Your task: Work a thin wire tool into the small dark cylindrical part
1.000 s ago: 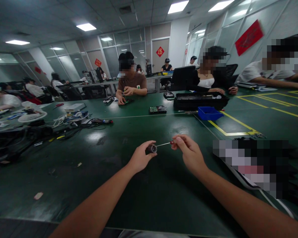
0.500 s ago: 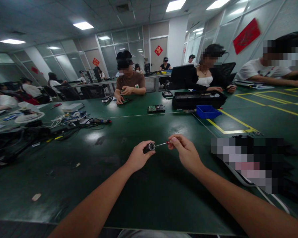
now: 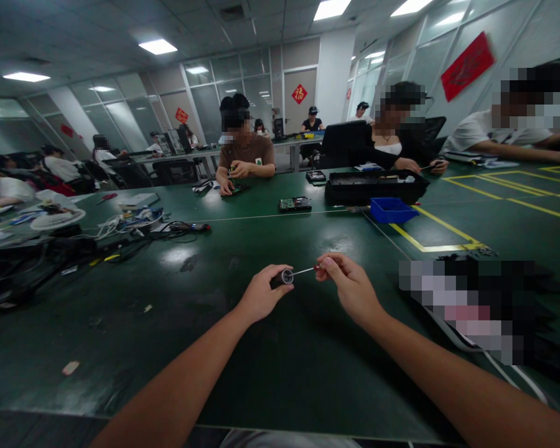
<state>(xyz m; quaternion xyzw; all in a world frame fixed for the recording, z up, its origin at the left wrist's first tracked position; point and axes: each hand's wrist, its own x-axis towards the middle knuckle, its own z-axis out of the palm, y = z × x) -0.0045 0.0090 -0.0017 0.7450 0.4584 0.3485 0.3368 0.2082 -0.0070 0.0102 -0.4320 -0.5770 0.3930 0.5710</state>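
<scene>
Near the middle of the green table [image 3: 280,354], my left hand [image 3: 261,295] is closed around a dark cylinder with a silver ring at its end [image 3: 287,277]. That ringed end faces right, towards my other hand. My right hand [image 3: 348,283] pinches the red handle of a thin screwdriver [image 3: 304,270]. The shaft points left and its tip is at the open end of the cylinder; how deep it reaches inside I cannot tell. Most of the cylinder's body is hidden by my left fingers, and much of the handle by my right fingers.
Beyond my hands are a circuit-board device [image 3: 295,204], a blue bin [image 3: 392,210] and a long black tray [image 3: 376,186]. Tangled cables [image 3: 140,221] lie left. A blurred-out item [image 3: 466,305] lies near my right forearm. Co-workers sit across the table, one in a brown shirt [image 3: 256,155].
The screwdriver and cylinder keep nearly the same pose in my hands. The ringed end has turned slightly more towards me. The whole view has shifted a little.
</scene>
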